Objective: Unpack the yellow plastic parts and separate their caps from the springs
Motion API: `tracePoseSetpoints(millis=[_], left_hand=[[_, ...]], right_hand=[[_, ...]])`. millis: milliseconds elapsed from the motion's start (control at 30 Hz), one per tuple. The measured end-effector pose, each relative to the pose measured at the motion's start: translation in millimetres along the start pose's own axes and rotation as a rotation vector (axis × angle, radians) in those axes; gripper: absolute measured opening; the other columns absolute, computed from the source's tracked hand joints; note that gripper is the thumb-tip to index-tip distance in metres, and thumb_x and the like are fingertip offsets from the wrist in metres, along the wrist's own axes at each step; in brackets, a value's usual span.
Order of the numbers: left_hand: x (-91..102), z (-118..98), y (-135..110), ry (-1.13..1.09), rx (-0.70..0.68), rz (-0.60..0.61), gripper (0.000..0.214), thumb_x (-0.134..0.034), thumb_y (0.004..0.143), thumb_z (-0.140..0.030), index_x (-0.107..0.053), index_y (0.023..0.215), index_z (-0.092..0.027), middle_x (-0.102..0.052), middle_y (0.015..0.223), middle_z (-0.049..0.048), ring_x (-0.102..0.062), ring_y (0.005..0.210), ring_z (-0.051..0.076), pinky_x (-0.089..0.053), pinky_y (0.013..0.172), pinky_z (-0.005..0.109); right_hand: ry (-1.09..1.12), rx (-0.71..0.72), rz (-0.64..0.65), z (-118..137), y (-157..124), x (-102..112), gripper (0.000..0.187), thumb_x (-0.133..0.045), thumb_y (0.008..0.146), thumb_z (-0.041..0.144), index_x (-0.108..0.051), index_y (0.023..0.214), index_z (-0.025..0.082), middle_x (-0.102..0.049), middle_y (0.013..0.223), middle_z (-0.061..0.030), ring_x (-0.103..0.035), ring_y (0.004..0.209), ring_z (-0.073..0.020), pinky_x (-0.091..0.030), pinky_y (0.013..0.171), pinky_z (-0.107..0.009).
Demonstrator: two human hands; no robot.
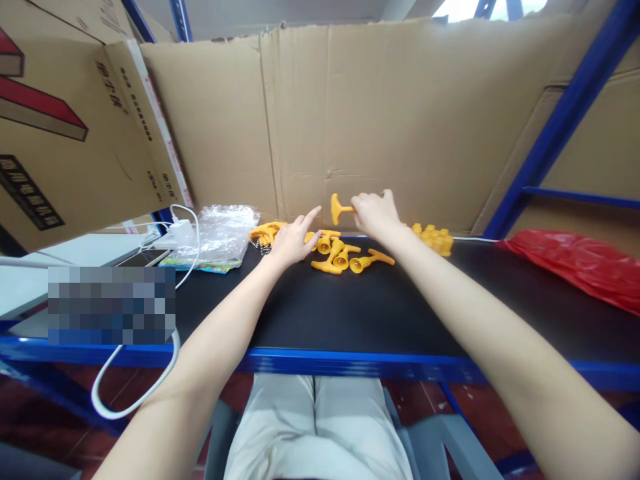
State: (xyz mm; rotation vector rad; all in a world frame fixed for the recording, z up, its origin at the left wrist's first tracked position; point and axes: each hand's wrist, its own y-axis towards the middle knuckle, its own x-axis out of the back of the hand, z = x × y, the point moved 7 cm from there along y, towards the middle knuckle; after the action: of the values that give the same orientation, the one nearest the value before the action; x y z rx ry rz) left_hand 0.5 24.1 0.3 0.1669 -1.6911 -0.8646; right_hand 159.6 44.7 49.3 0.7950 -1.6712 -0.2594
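Observation:
In my right hand [376,212] is a yellow T-shaped handle [337,209], raised above the table with its crossbar pointing left; my fingers are closed round its stem end. My left hand [294,239] hovers over or rests at the left side of the heap, its fingers spread and apparently empty. Several loose yellow T-handles [370,261] with hollow cup-like ends lie between and below my hands. More yellow handles [267,231], with what look like metal screws or chain beside them, sit left of my left hand, partly hidden by it.
Clear plastic bags [225,227] and a white charger [182,233] with cables lie at left. Yellow pieces [434,239] stand grouped behind my right forearm. A red plastic bag [575,263] is at right. Cardboard [400,120] walls the back; a blue rail [350,364] edges the front.

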Motion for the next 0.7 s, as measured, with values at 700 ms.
tracePoseSetpoints(millis=[700], left_hand=[[-9.6,-15.0,-1.1,0.115,0.053,0.054,0.046,-0.045,0.089,-0.03,-0.045,0.134,-0.023,-0.065,0.113,0.0099,-0.065,0.096,0.023,-0.047,0.079,0.031]], right_hand=[[0.228,0.106,0.098,28.8,-42.3,-28.2,0.026,-0.036,0.095,0.021,-0.055,0.111,0.014,-0.065,0.109,-0.014,-0.055,0.101,-0.0271,-0.026,0.093,-0.045]])
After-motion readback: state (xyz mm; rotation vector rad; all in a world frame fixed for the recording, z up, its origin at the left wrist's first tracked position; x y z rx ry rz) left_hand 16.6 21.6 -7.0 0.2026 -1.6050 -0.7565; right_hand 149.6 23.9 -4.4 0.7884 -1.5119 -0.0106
